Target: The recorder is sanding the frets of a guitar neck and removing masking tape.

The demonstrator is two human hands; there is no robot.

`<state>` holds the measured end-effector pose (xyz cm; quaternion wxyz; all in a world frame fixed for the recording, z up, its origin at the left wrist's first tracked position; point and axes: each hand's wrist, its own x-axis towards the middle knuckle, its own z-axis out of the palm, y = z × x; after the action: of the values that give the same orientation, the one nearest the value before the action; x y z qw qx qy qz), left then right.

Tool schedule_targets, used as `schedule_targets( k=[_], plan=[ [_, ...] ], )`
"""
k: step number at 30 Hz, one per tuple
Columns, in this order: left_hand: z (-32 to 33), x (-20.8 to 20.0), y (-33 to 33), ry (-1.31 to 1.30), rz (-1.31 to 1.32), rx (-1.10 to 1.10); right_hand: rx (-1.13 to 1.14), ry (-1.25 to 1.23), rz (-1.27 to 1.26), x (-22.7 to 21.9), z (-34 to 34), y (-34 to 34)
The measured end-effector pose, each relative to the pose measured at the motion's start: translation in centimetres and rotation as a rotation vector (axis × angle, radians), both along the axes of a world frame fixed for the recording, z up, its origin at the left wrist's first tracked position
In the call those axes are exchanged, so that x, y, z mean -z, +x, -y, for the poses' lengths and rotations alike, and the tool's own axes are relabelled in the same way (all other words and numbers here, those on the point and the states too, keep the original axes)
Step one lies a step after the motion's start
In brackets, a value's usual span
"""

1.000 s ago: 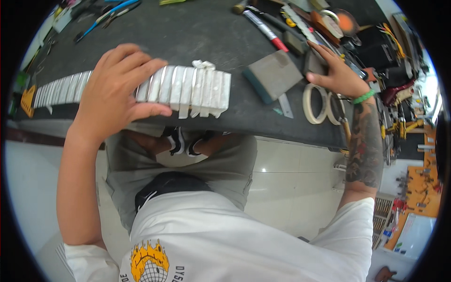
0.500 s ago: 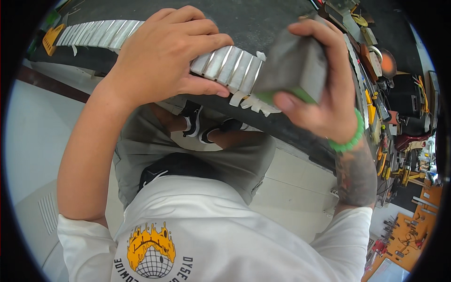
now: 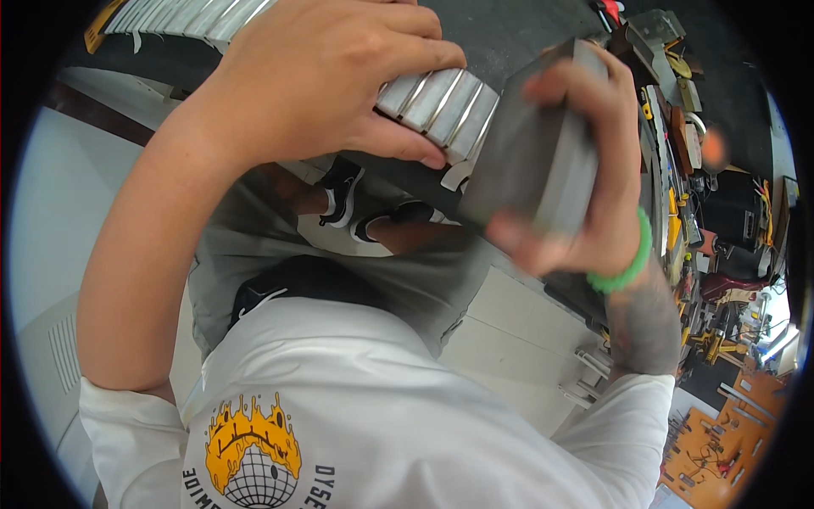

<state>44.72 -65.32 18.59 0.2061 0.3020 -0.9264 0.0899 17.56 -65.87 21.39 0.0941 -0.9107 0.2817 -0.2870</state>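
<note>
A row of silver metal bars (image 3: 441, 106), laid side by side, runs along the dark bench. My left hand (image 3: 326, 81) lies over the row, its thumb on the near side and its fingers across the top, hiding the middle bars. In my right hand (image 3: 606, 161) is a dark grey rectangular block (image 3: 526, 140), gripped between thumb and fingers and somewhat blurred. The block is tilted at the right end of the row and covers that end; whether it touches the bars I cannot tell. A white tab (image 3: 458, 176) sticks out below the row beside the block.
A yellow-orange end piece (image 3: 100, 30) stands at the row's far left. Past my right hand, hand tools (image 3: 678, 212) and boxes crowd the bench. An orange tool board (image 3: 721, 433) is at the lower right. My legs and shoes (image 3: 343, 191) are below the bench edge.
The view has shifted, so the row sits higher in the picture. The grey block has turned in my right hand and shows more of its broad face. My left hand keeps its hold.
</note>
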Motion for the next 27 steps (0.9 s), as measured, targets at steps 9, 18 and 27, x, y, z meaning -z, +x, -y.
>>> schedule_targets(
  k=[9,18,27],
  plan=[
    [0.0,0.3,-0.1,0.005,-0.025,0.021,0.094,0.117,0.075,1.5,2.9,-1.4],
    [-0.8,-1.0,-0.8,0.002,0.019,-0.002,-0.182,-0.157,-0.117,-0.5,-1.6,0.6],
    [-0.3,-1.4,-0.2,0.115,0.044,-0.073,0.297,0.535,0.293,-2.8,-0.7,2.3]
  ],
)
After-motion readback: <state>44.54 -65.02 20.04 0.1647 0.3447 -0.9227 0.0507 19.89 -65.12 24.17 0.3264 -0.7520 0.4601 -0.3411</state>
